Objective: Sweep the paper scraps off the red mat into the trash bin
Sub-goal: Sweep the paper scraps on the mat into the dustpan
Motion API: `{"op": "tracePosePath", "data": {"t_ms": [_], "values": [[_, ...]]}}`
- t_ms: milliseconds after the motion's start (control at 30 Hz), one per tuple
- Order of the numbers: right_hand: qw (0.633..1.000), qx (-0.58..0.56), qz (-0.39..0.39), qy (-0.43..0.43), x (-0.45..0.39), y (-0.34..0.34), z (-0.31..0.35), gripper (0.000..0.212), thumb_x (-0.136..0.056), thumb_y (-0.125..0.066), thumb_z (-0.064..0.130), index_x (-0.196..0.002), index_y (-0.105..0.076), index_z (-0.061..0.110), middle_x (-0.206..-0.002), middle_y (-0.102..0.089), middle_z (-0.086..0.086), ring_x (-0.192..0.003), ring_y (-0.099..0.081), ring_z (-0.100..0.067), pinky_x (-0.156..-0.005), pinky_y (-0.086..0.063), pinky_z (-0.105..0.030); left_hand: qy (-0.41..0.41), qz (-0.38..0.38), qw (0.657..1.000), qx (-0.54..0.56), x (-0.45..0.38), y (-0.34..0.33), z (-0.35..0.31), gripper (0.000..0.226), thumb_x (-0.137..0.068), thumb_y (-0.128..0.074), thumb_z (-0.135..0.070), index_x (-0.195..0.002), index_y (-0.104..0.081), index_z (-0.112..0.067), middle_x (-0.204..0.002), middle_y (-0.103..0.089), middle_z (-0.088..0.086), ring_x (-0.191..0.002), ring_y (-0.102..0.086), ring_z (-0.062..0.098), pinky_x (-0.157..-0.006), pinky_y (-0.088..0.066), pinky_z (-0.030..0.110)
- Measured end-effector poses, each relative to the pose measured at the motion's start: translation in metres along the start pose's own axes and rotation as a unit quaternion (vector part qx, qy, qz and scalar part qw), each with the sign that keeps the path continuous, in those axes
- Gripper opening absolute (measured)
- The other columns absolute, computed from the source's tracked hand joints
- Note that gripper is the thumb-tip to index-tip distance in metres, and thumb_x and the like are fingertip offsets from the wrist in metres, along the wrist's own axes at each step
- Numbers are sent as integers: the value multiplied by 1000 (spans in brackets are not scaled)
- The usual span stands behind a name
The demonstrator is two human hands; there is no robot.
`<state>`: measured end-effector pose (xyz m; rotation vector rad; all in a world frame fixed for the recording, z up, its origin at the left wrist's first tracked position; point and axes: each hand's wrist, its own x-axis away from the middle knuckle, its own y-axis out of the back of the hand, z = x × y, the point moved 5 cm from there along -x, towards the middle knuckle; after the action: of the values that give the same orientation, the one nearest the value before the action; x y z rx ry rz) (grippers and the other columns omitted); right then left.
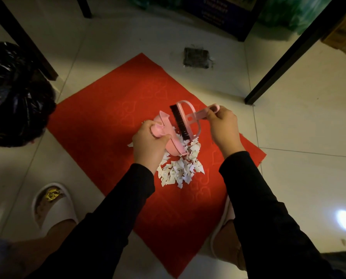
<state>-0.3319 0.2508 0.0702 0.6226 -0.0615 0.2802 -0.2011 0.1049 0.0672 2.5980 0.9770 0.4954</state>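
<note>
The person crouches over the red mat [107, 121] with both black sleeves stretched forward. The left hand [150, 146] has its fingers curled tight round the handle of a pink dustpan [172, 141], thumb pressed on top; the pan tilts with its lip down among the paper scraps [180, 172]. The right hand [224, 127] pinches the looped end of a pink brush [188, 119] between thumb and fingers, holding it just beyond the pan, dark bristles facing the pan's mouth.

The scraps lie in 1 loose white heap on the mat, just below the left knuckles and between the 2 wrists, a few touching the pan's edge. The trash bin [13, 93], lined with a black bag, stands well off to the left of the left hand, on the tiled floor [298, 137]. A white slipper [53, 206] sits beneath the left forearm.
</note>
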Motion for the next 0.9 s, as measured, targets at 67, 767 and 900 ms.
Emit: {"op": "tracePosePath", "data": {"t_ms": [67, 767, 900], "values": [[999, 51, 5, -1, -1, -2, -8, 26, -98, -43, 24, -103, -64, 8, -83, -61, -2, -56, -47, -12, -54, -45, -31, 1, -1, 1000, -5, -1, 1, 1, 25, -77, -71, -6, -91, -53, -18, -86, -58, -5, -77, -55, 11, -58, -40, 9], [978, 191, 80, 4, 4, -34, -33, 26, -98, -44, 21, -88, -59, 3, -70, -55, -7, -57, -48, -23, -53, -36, -29, 3, 41, 999, -15, 7, -18, 11, 26, -78, -68, 0, -101, -59, -10, -76, -50, -19, -67, -49, -7, -56, -39, -3], [987, 153, 58, 3, -1, -23, -18, 26, -98, -43, 21, -95, -61, 3, -78, -60, -10, -57, -51, -18, -53, -47, -32, -2, 24, 999, -24, 6, -13, 8, 27, -78, -70, -2, -101, -59, -11, -77, -51, -19, -67, -49, -7, -57, -38, -3]]}}
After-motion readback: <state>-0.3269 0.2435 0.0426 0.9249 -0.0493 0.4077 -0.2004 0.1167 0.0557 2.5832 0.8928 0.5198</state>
